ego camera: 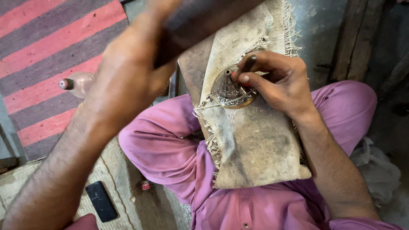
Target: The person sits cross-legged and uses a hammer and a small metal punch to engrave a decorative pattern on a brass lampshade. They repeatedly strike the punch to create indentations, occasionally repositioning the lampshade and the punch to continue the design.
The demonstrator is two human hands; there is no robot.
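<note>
On the cloth-draped wooden block (251, 140) across the person's lap sits a small engraved brass cone (229, 91), near the block's far end. The right hand (279, 83) pinches a thin dark punch (249, 63) between thumb and fingers, grip closed tight on it, tip set against the cone's upper slope near its small open neck. The left hand (128, 72) is raised high and close to the camera, fingers wrapped firmly round a dark blurred striking tool (200, 19), probably a mallet or hammer handle.

Risks, judging from this: the cone rests only on loose cloth under the right hand's fingers, so a blow landing off-centre could tip or skid it toward the frayed near-left edge. The punch could glance off the curved metal and scar the pattern. The fingertips sit very near the punch head, so a misjudged strike could catch them.

Beside the lap, a black phone (101, 201) lies on the floor mat, and a clear bottle (79, 83) on the striped rug.
</note>
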